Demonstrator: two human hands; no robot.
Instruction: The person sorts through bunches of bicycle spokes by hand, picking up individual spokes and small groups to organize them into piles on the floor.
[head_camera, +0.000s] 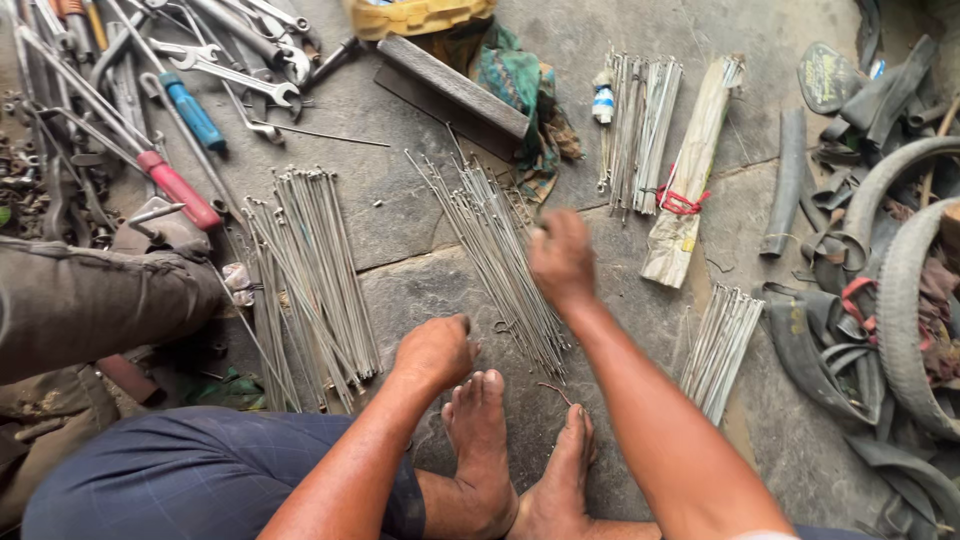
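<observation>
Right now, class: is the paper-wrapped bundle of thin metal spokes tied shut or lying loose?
Tied shut: the paper-wrapped bundle of thin metal spokes has a red band knotted round its middle, holding the wrapper closed.

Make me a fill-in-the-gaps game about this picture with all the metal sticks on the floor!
1. The right hand reaches over a pile of thin metal ____.
2. The left hand rests on the ____ floor.
3. The wrapped bundle is tied with a ____ band.
4. The person's feet are ____.

Missing words: spokes; stone; red; bare
</observation>
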